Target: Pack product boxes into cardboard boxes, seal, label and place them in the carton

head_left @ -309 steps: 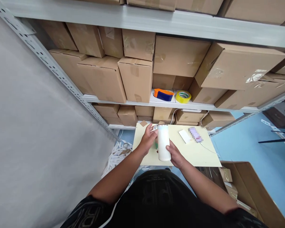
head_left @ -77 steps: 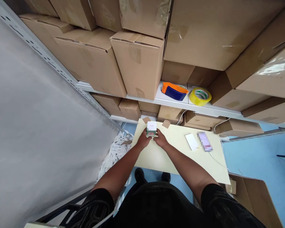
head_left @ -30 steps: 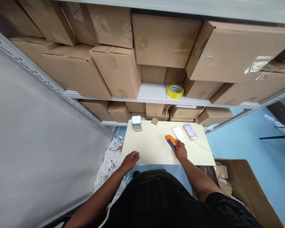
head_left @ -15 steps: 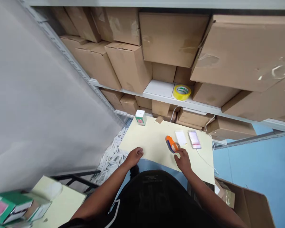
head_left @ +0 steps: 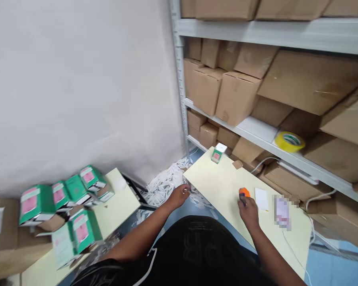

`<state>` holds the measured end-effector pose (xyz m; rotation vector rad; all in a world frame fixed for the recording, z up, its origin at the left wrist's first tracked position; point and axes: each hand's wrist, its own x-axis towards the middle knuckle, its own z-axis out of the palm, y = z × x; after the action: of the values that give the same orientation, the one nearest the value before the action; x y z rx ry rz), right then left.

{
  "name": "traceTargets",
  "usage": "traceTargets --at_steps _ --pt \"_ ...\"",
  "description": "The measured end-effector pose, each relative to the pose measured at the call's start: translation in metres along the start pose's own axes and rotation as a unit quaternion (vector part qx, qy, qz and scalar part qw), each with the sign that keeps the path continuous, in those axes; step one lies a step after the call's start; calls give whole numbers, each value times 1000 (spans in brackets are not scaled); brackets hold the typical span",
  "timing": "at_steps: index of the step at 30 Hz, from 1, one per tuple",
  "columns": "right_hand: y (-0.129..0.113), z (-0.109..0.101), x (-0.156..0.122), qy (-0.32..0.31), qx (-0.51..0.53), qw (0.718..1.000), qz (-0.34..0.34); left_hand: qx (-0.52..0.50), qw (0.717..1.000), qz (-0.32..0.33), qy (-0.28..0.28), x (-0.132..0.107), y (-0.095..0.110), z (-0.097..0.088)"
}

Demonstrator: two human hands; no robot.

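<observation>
Since a second ago the view has swung left, bringing a second table (head_left: 119, 202) with green boxes (head_left: 62, 194) into sight. The dispenser (head_left: 244, 193), which stood on the shelf (head_left: 256, 129) beside the yellow tape roll (head_left: 289, 141) a couple of seconds back, now lies on the worktop (head_left: 214, 182) close to its near edge, about midway along.

The right hand (head_left: 249, 211) lies over the dispenser's near end with fingers bent down onto it. Only the orange front shows, and I cannot tell whether the hand grips it or merely rests there. The left hand (head_left: 180, 194) hovers half-curled at the near left corner, with nothing plain to see in it, above the paper strips (head_left: 167, 182) on the floor.

A small green box (head_left: 217, 153) stands at the far left corner, with a cardboard scrap (head_left: 237, 163) just beside it. A white card (head_left: 261, 198) and a phone (head_left: 282, 206) lie right of the dispenser, the card just beside it.

The dispenser looks like hard plastic, so it is probably light and stiff with no give, and smooth enough to slide on the worktop. Its cutting edge is likely toothed, so the safer hold is around the body or handle, away from the front.
</observation>
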<state>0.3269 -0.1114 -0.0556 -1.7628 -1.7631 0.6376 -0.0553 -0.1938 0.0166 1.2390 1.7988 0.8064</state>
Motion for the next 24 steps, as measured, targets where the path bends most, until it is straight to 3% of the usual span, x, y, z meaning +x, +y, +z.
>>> traceTargets --at_steps 5,13,18,24 --pt "-61 51 -10 -48 14 999 -15 -24 998 -23 49 -43 -53 -58" --pt "-188 147 -35 -166 30 979 -114 -77 986 -83 124 -124 -130 -146" --pt "-258 192 -38 -256 28 948 -188 -147 960 -133 199 -153 -159 -174" --pt "-323 256 -6 -373 15 886 -275 -178 908 -206 318 -164 -172 -183"
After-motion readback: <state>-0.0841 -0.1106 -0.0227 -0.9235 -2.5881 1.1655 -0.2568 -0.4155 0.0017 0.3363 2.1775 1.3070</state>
